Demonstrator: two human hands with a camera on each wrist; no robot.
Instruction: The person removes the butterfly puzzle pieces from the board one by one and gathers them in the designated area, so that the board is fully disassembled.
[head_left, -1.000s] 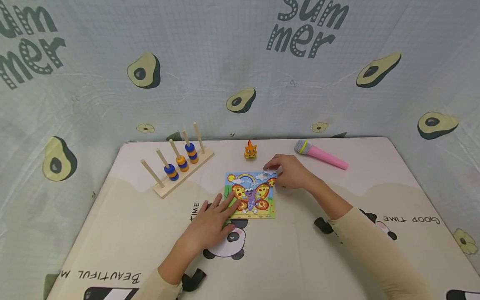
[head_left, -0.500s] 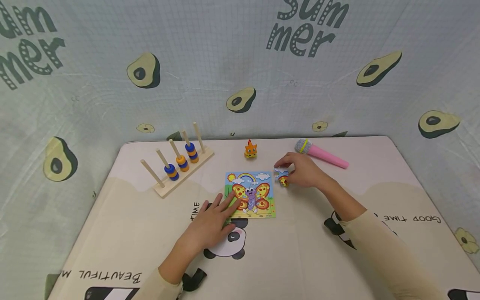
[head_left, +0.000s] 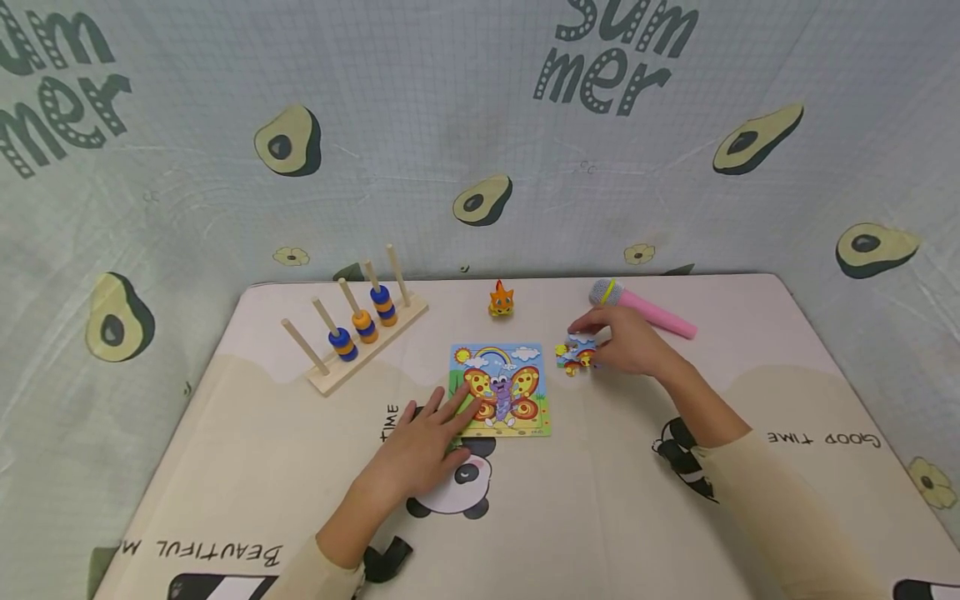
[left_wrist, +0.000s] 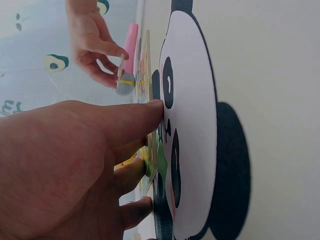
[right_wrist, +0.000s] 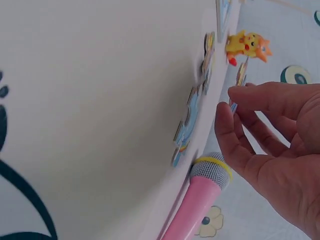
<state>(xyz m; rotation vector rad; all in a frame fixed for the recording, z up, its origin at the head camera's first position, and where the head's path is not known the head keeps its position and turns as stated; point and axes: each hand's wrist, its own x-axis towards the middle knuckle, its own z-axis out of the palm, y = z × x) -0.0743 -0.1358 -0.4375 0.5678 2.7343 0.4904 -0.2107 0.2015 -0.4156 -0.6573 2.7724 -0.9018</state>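
Currently the spread left hand [head_left: 422, 448] touches the butterfly puzzle [head_left: 513, 357], right hand [head_left: 628, 342] pinching a piece [right_wrist: 241, 75] beside it.

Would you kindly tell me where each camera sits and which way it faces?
Head: head-worn, facing forward and down at the puzzle; left hand and right hand show.
Left wrist: on that wrist, facing the left hand and puzzle; right hand beyond.
Right wrist: on that wrist, facing the right hand, which pinches a piece.
Both wrist views share the microphone.
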